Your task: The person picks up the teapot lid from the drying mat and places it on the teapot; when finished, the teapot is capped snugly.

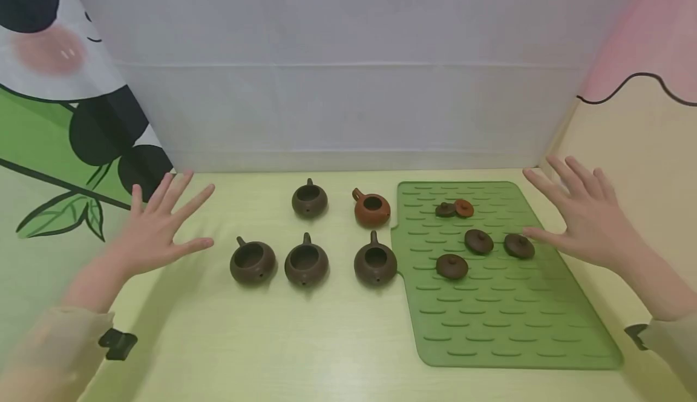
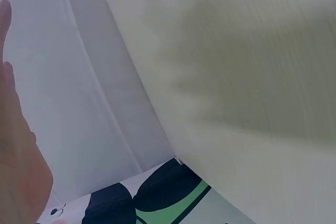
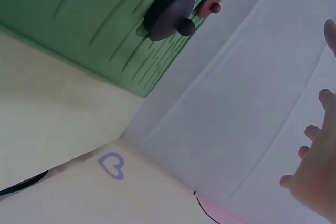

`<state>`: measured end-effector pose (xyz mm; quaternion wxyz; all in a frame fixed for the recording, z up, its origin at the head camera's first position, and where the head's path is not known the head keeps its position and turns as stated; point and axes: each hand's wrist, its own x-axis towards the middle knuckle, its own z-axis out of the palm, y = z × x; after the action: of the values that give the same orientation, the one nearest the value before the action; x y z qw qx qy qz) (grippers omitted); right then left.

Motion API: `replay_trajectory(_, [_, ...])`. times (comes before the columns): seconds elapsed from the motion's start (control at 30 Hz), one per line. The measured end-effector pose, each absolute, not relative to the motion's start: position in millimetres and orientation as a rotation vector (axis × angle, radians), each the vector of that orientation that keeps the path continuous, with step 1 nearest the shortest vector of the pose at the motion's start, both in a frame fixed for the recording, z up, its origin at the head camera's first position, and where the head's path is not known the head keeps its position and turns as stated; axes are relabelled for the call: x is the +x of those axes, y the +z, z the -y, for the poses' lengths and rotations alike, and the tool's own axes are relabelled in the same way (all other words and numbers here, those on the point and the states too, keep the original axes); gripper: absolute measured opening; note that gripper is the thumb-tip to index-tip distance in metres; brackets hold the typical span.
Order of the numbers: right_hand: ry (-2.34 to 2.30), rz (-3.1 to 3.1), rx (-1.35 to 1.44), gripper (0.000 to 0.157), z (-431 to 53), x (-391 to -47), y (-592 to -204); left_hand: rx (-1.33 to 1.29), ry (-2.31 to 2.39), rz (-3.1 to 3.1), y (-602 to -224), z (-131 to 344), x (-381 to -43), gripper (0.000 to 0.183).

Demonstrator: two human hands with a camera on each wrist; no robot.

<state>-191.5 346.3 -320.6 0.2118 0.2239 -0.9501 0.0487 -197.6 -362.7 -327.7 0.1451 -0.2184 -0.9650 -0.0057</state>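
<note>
My left hand (image 1: 158,232) hovers with spread fingers over the table's left side, holding nothing. Closest to it is a dark brown teapot (image 1: 253,263) without its lid. Two more dark teapots, one in the middle (image 1: 307,261) and one at the mat's edge (image 1: 376,261), complete the front row. Behind them stand a smaller dark teapot (image 1: 310,200) and a reddish-brown teapot (image 1: 373,209), both uncovered. My right hand (image 1: 588,220), also spread and holding nothing, is raised over the mat's right edge. Its thumb overlaps a dark lid (image 1: 519,246) in the head view.
A green ridged mat (image 1: 512,329) lies on the right of the pale table (image 1: 245,347). On it are more dark lids (image 1: 452,266) and a reddish lid (image 1: 464,208) beside a small dark one (image 1: 445,209). A white cloth wall (image 1: 348,111) rises behind; printed cloths flank both sides.
</note>
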Motion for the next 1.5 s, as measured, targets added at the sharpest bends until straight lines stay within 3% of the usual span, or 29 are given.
replay_trajectory(0.5, [0.22, 2.518, 0.763, 0.088, -300.2, -196.6, -339.6, -0.725, -0.22, 2.759, -357.1, 347.3, -184.2, 0.097])
replay_trajectory(0.93, [0.221, 2.525, 0.905, 0.09, -272.9, -197.5, -372.7, -0.672, -0.423, 2.814, -377.2, 337.6, -168.2, 0.095])
replay_trajectory(1.5, [0.263, 2.658, 1.106, 0.06, -259.4, -192.5, -389.9, -0.586, -0.955, 2.856, -395.2, 326.8, -158.3, 0.096])
